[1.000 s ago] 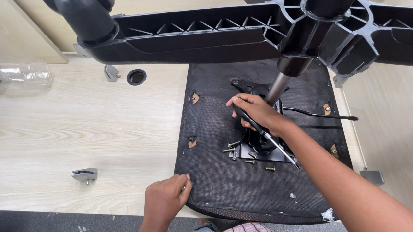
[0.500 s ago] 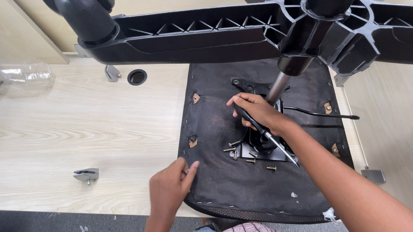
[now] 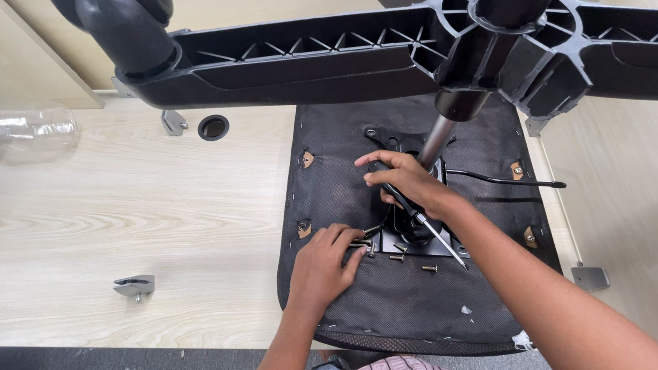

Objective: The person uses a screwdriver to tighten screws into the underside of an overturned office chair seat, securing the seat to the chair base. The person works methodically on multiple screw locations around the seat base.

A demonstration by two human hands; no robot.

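Seen from the head camera, an office chair lies upside down on a pale wooden counter (image 3: 107,214). Its black seat underside (image 3: 413,309) faces up, and the black star-shaped base (image 3: 402,50) with a caster wheel (image 3: 120,4) hangs close to the lens at the top of the view. A silver gas-lift column (image 3: 436,139) runs from the base down to the metal mounting plate (image 3: 419,231) in the middle of the seat.

The right hand (image 3: 403,181) rests over that plate beside the column. Its grip is closed around a screwdriver (image 3: 424,222), whose shaft slants down and to the right across the plate.

The left hand (image 3: 324,267) lies on the seat fabric just left of the plate. Its fingers are loosely curled, with the fingertips touching a loose screw (image 3: 362,245) at the plate's lower left corner; whether they have pinched it cannot be told. Other screws (image 3: 430,268) lie on the fabric just below the plate.

A thin black lever (image 3: 505,179) sticks out to the right from the plate. On the counter to the left are a clear plastic bottle (image 3: 25,123) on its side, a round black hole (image 3: 213,127), and a small metal bracket (image 3: 135,286) near the front edge.
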